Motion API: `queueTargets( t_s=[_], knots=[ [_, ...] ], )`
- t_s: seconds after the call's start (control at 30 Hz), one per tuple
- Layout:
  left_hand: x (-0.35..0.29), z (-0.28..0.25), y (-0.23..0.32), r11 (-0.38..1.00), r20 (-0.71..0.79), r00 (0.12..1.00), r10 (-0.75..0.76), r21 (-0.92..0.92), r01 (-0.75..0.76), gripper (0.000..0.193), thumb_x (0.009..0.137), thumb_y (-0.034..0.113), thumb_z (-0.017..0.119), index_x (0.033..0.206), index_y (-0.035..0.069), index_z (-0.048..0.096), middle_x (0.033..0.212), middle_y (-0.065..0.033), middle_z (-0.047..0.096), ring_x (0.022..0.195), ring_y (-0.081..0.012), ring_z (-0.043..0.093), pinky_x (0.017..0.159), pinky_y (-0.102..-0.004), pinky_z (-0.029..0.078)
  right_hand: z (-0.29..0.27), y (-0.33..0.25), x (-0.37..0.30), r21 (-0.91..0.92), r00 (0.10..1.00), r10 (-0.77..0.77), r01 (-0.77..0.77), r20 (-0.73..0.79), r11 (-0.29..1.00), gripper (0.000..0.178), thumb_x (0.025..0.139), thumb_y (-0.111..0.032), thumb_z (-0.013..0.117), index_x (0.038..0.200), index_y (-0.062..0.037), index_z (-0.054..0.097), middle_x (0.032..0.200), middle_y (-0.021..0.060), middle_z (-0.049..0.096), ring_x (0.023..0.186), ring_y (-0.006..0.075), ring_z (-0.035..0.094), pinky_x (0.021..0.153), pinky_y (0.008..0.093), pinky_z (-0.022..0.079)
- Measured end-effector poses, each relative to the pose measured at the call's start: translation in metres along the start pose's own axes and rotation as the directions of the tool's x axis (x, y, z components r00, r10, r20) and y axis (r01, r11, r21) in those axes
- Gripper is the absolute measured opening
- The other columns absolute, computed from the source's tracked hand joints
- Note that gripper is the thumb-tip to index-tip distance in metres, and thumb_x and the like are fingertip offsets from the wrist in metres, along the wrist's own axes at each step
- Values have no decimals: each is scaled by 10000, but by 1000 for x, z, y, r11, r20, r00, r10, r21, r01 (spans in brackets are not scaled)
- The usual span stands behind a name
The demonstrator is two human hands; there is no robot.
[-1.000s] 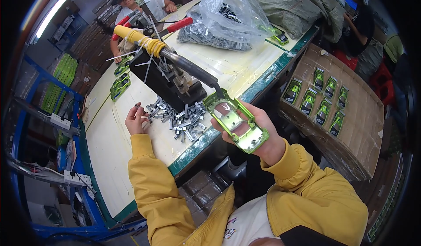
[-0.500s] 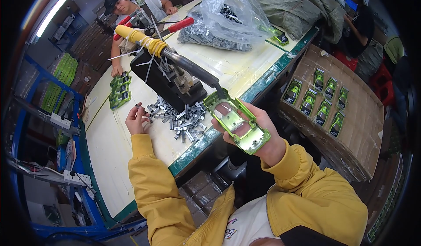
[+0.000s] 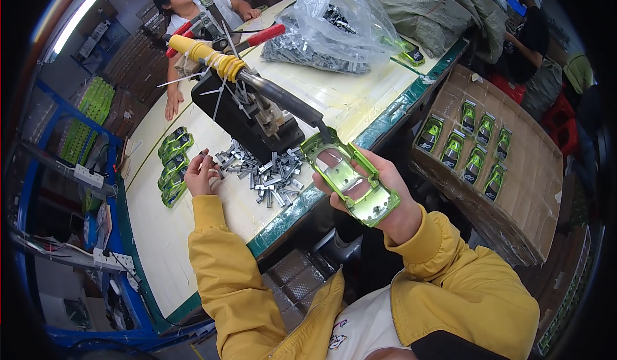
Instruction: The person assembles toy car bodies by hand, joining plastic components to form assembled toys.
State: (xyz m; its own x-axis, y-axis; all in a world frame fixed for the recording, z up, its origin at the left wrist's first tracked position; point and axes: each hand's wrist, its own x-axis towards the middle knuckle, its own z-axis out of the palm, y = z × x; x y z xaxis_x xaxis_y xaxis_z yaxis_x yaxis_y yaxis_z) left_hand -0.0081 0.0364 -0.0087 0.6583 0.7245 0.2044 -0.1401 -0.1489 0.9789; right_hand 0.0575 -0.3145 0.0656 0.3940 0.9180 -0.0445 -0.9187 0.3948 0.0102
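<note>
My right hand holds a shiny green toy car body shell, its hollow inside turned up, just off the table's near edge. The shell's far end is close to the tip of the lever on a black hand press. My left hand is closed in a pinch on a small grey metal piece, partly hidden by the fingers. Beside that hand, a loose pile of short grey metal pieces lies at the foot of the press. Several green car shells stand in a row to its left.
A clear plastic bag of metal parts sits on the table behind the press. To the right, a cardboard box carries several green toy cars. Across the table is a co-worker; another person sits far right.
The row of green shells has come nearer to my left hand. The co-worker's hand has come off them and lies on the table; that person's head has lifted. My hands have barely moved.
</note>
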Motion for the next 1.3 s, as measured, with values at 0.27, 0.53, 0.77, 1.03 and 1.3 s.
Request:
queueTargets(
  t_s=[0.27, 0.53, 0.77, 1.03, 1.3],
  knots=[
    [-2, 1, 2, 1000, -3, 1000, -10, 26, 10, 241, 750, 114, 562, 968, 15, 542, 730, -43, 520, 560, -117, 527, 413, -189, 411, -1, -1, -1, 15, 1000, 8, -8, -7, 1000, 347, 849, -275, 336, 1054, -15, 436, 1013, 140, 480, 944, 281, 464, 640, 373, 478],
    [-2, 2, 1, 1000, -2, 1000, -18, 6, 18, 247, 747, 84, 557, 974, -11, 532, 724, -65, 542, 549, -130, 534, 404, -199, 421, -2, -1, -1, -4, 1000, 6, -6, -20, 1000, 356, 845, -282, 346, 1095, -39, 420, 1058, 105, 466, 961, 266, 442, 639, 363, 469],
    [-1, 0, 4, 1000, 3, 1000, -18, 1, 18, 249, 748, 80, 555, 975, -18, 529, 721, -68, 540, 542, -130, 532, 402, -199, 421, 2, -1, -1, -8, 1000, -2, 2, -4, 1000, 346, 850, -271, 333, 1065, -18, 431, 1019, 135, 480, 945, 283, 464, 637, 371, 479],
    [-1, -3, 1, 999, -2, 1000, -30, -15, 30, 243, 752, 78, 547, 974, -17, 527, 735, -71, 540, 548, -131, 532, 406, -202, 425, -8, -3, 6, 6, 1000, 19, -19, -7, 1000, 352, 846, -271, 339, 1092, -30, 411, 1041, 137, 466, 969, 281, 442, 640, 384, 476],
    [14, -13, -23, 998, -77, 997, 7, 69, -2, 270, 774, 120, 504, 1037, 56, 508, 847, -30, 550, 659, -96, 513, 474, -182, 402, -54, -29, -14, -257, 992, -112, 93, -60, 962, 289, 829, -239, 386, 1013, -28, 457, 962, 132, 513, 834, 260, 539, 627, 367, 488]
  ],
)
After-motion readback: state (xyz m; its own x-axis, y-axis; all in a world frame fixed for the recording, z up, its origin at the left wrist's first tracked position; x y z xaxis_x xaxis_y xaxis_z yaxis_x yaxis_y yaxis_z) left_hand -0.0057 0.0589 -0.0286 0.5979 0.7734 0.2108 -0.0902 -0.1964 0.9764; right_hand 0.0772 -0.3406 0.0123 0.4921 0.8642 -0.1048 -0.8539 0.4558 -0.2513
